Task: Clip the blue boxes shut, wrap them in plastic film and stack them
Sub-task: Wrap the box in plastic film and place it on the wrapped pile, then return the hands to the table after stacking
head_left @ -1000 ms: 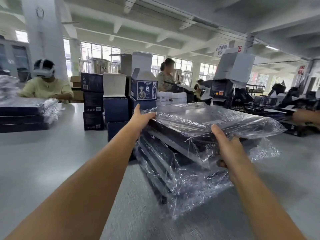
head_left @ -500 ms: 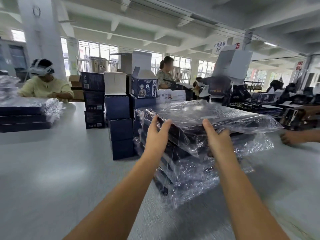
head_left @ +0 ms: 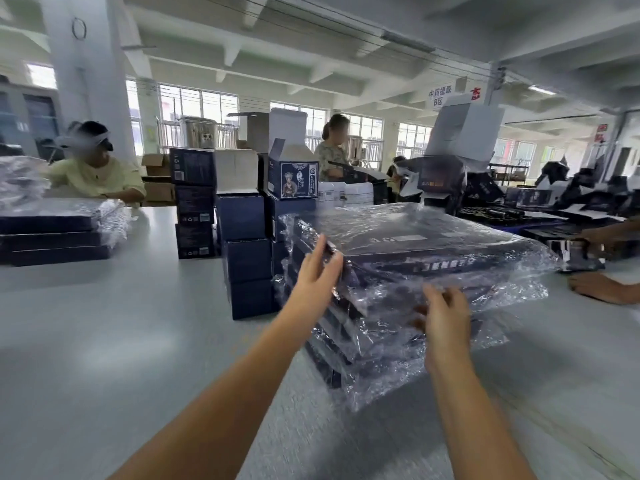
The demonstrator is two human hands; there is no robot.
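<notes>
Now, on our grey workshop table (head_left: 104,341), our left hand (head_left: 320,271) presses flat against the wrapped stack (head_left: 433,237); our right hand (head_left: 446,320), fingers loose, has dropped lower.

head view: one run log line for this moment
stage: stacking | left hand: flat against top wrapped box corner | right hand: touches stack front

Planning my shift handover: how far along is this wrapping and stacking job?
Done: a stack of film-wrapped boxes sits on the table. In hand: the left hand and right hand press flat against its near side, apparently squaring the top box. Left: unwrapped blue cartons stand beside it, possibly waiting.
</notes>
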